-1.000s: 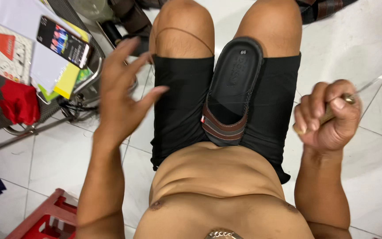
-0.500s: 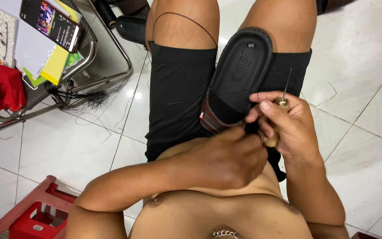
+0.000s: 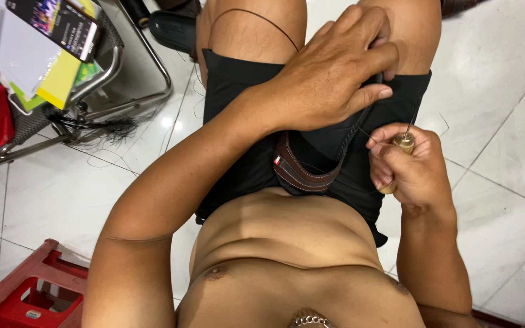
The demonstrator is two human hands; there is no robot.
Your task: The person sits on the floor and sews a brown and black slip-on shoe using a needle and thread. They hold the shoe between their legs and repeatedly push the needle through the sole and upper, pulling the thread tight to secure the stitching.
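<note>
Seated person holds a sandal [image 3: 302, 164] on the lap and an awl [image 3: 401, 149] beside it.

The left hand [image 3: 329, 76] lies spread over the top of the sandal, fingers curled down onto it and thumb pressed along its right edge; only the sandal's dark sole and brown strap show below the hand. Just right of the sandal, the right hand [image 3: 411, 167] is closed in a fist around the awl's wooden handle, its thin metal point rising toward the sandal's edge. Far left of the sandal, a phone [image 3: 56, 24] rests on a metal chair [image 3: 132, 79]; a red stool [image 3: 28, 291] stands on the tiled floor below.
</note>
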